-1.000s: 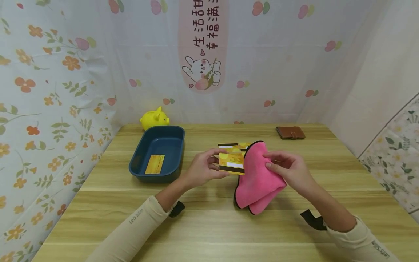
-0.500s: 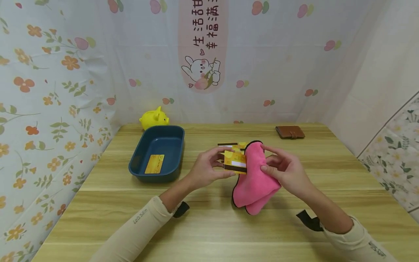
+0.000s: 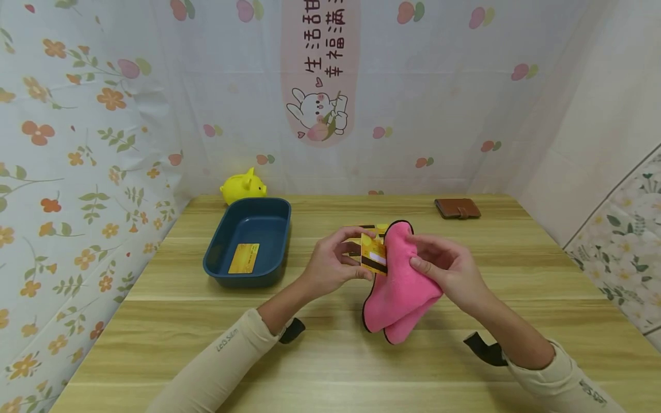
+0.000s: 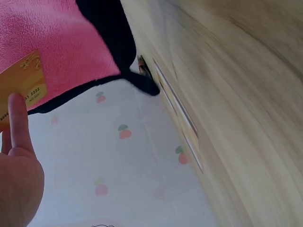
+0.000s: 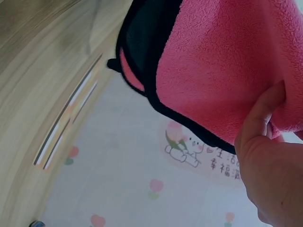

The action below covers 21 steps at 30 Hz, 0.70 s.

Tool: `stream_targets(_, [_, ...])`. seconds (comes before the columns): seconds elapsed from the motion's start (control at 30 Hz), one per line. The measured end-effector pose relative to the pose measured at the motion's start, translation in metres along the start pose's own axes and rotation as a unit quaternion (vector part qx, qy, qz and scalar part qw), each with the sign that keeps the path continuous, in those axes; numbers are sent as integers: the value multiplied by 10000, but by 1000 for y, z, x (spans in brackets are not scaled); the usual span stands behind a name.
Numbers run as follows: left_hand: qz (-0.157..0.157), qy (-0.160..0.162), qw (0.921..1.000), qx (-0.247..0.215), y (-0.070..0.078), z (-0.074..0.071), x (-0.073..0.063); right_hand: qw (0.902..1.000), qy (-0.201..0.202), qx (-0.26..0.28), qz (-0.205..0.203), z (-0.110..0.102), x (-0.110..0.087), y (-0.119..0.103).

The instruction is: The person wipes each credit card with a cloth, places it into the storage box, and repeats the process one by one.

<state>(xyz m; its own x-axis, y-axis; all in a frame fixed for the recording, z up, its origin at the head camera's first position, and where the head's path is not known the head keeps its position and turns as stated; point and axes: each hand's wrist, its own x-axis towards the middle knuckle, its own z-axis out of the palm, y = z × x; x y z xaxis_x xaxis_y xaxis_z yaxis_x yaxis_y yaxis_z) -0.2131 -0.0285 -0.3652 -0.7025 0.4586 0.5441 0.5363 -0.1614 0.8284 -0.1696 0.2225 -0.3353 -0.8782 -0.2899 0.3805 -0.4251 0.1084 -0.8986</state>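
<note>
My left hand (image 3: 330, 261) pinches a gold bank card (image 3: 374, 256) by its left end, stripe side showing in the head view. In the left wrist view the card's (image 4: 23, 87) printed number face shows, a finger lying across it. The card's right edge is right at a pink cloth (image 3: 400, 287) with black trim. My right hand (image 3: 457, 272) holds this cloth up, thumb and fingers gripping a fold of it. The right wrist view has the cloth (image 5: 213, 61) hanging over the fingers, some fingertips hidden in its folds.
Gold cards (image 3: 381, 227) lie on the wooden table behind the cloth, partly covered by it. A blue bin (image 3: 242, 281) at the left holds another gold card (image 3: 244, 258). Behind it stands a yellow piggy bank (image 3: 240, 188). A brown wallet (image 3: 458, 209) lies at the back right.
My left hand has moved right with the card, which now meets the cloth and is turned more edge-on. The cloth and right hand have shifted slightly left.
</note>
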Motion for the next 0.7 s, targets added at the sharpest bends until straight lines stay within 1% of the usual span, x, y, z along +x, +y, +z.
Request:
stream_targets(0.17, [6, 45, 9999, -154, 2, 5, 0, 10000, -42, 10, -84, 6, 0, -3])
stream_targets(0.33, [42, -229, 9990, -383, 6, 11, 0, 9995, -206, -17, -250, 10, -2, -5])
stream_targets(0.43, [50, -398, 9985, -364, 10, 13, -1, 9992, -227, -11, -315, 11, -2, -7])
stream_targets(0.6, [7, -483, 9983, -339, 14, 13, -2, 9992, -134, -3, -365, 12, -3, -8])
stream_targets(0.7, [21, -426, 9982, -410, 14, 14, -3, 9989, -138, 42, -449, 13, -4, -7])
